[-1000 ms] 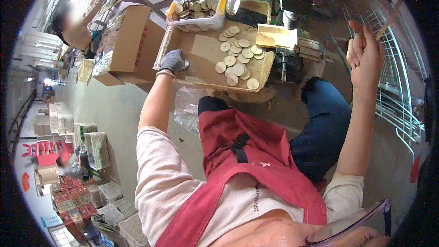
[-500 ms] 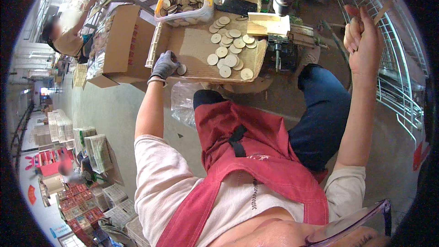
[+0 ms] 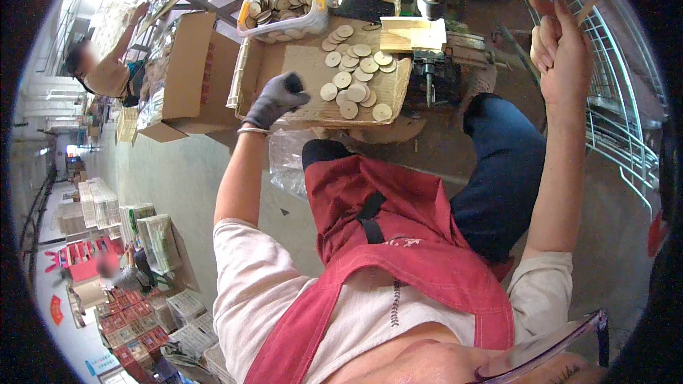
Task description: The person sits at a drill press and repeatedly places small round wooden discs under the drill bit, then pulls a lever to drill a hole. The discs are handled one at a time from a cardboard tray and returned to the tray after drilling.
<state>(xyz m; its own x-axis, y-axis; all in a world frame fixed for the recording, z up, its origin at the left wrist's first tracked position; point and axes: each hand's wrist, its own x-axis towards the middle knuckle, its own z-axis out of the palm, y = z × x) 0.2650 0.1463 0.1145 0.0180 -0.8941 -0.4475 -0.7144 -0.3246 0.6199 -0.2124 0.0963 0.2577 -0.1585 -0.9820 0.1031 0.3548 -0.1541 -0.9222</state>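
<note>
My left hand point(image 3: 279, 98), in a grey glove, is closed over the left part of a cardboard tray point(image 3: 284, 60); what it holds is hidden. Pale round discs point(image 3: 348, 109) lie scattered across the tray's right half, and a clear tub point(image 3: 283, 13) of more discs stands at its back left. My bare right hand point(image 3: 565, 50) is raised at the right with curled fingers, beside a thin brown strip point(image 3: 592, 1); I cannot make out whether it grips that. A dark machine point(image 3: 429, 67) with a metal shaft and a pale wooden block point(image 3: 411, 34) sits right of the tray.
An open cardboard box point(image 3: 185, 75) is left of the tray, with a co-worker point(image 3: 114, 67) beyond it. Another person point(image 3: 131, 270) is among stacked crates point(image 3: 153, 242) at lower left. A wire rack point(image 3: 619, 149) is at the right; a plastic bag point(image 3: 284, 163) lies below the tray.
My left hand has lifted from the tray's front left and moved slightly right; the loose disc beside it no longer shows. My right hand stays raised, with little change.
</note>
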